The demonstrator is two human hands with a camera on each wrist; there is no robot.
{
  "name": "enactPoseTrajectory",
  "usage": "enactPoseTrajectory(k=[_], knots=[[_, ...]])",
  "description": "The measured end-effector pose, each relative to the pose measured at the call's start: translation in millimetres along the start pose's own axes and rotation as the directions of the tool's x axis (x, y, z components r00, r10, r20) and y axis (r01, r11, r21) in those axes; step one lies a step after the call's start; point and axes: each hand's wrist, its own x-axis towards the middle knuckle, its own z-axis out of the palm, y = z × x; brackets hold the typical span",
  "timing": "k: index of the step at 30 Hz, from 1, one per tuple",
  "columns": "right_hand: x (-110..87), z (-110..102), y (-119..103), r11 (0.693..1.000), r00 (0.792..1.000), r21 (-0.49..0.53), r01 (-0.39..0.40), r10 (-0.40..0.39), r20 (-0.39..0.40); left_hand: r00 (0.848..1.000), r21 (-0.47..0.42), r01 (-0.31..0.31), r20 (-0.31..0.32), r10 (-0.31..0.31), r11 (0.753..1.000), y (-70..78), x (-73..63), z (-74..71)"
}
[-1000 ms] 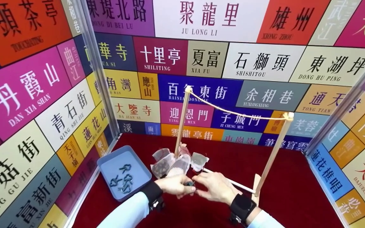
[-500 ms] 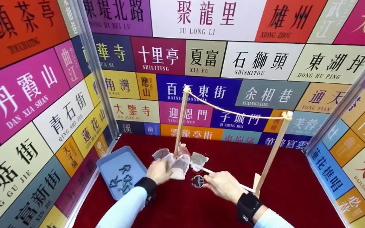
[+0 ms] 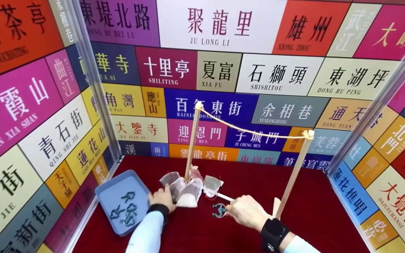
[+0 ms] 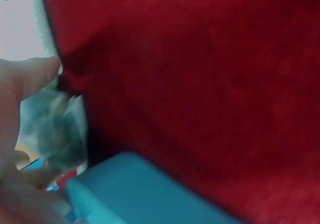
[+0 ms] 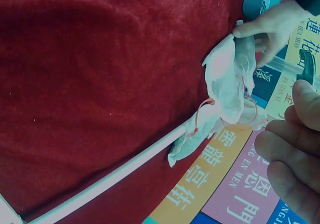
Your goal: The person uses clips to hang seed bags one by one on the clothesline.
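In the head view my right hand pinches a teal openwork ring-shaped piece just above the red cloth. Its glossy dark green edge shows beyond the thumb in the right wrist view. At the left of a cluster of small pouches, my left hand is beside a see-through mesh pouch. Its thumb and fingers are apart around that pouch; the thumb touches its upper corner in the right wrist view. A white pouch and a greyish pouch lie close by, with red strings at their necks.
A blue tray with several more teal pieces stands left of the left hand. Two wooden posts carry a sagging cord, joined low down by a white rod. Sign-printed panels enclose the red cloth.
The left hand has let go of the teal piece and moved left, past the pouches to their outer side. The right hand still holds that piece, now in plain sight. The head view has shifted slightly.
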Motion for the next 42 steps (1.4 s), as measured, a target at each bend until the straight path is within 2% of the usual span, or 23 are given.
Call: enactPoseTrajectory(k=[2, 5, 8, 10, 16, 19, 22, 25, 28, 33, 36, 39, 42], knots=[[0.0, 0, -1, 1.000, 1.000, 0.017, 0.003, -0.003, 0.003, 0.999, -0.007, 0.034, -0.010, -0.034, 0.999, -1.0, -7.2, 7.9], [2.8, -3, -1, 0.999, 1.000, 0.036, -0.007, 0.007, 0.007, 0.995, -0.027, 0.068, -0.068, -0.069, 0.997, -0.1, -13.8, 17.5], [7.6, -7, 0, 0.998, 1.000, 0.054, -0.027, 0.026, 0.012, 0.989, -0.038, 0.074, -0.129, -0.078, 0.997, 1.4, -16.1, 21.6], [10.9, -10, 2, 0.998, 0.999, 0.061, -0.033, 0.032, 0.014, 0.986, -0.046, 0.079, -0.144, -0.085, 0.996, 1.3, -15.9, 21.3], [18.9, -20, 10, 0.993, 0.997, 0.096, -0.073, 0.071, 0.026, 0.980, -0.104, 0.086, -0.168, -0.103, 0.991, -2.0, -10.9, 9.7], [23.7, -28, 17, 0.990, 0.995, 0.106, -0.096, 0.093, 0.032, 0.975, -0.189, 0.073, -0.193, -0.110, 0.979, -1.2, -5.4, 1.0], [32.5, -41, 24, 0.988, 0.993, 0.104, -0.113, 0.110, 0.033, 0.964, -0.293, 0.023, -0.248, -0.099, 0.956, 3.4, 1.0, -10.0], [45.9, -57, 32, 0.983, 0.989, 0.106, -0.148, 0.144, 0.046, 0.948, -0.366, -0.041, -0.309, -0.080, 0.930, 13.5, 7.9, -21.5], [62.6, -76, 41, 0.978, 0.982, 0.097, -0.185, 0.180, 0.053, 0.931, -0.385, -0.100, -0.362, -0.050, 0.918, 29.0, 13.3, -33.6], [91.2, -112, 53, 0.972, 0.973, 0.065, -0.227, 0.229, -0.019, 0.911, -0.381, -0.201, -0.411, 0.030, 0.903, 60.7, 15.9, -53.0], [108.8, -136, 61, 0.958, 0.958, 0.088, -0.272, 0.278, -0.066, 0.908, -0.383, -0.241, -0.414, 0.068, 0.892, 77.4, 16.8, -65.5], [127.1, -159, 73, 0.937, 0.939, 0.122, -0.327, 0.337, -0.071, 0.904, -0.387, -0.268, -0.418, 0.091, 0.882, 92.0, 20.2, -81.4], [143.9, -178, 87, 0.903, 0.907, 0.137, -0.408, 0.417, -0.052, 0.898, -0.402, -0.280, -0.432, 0.089, 0.872, 103.6, 26.4, -97.6]])
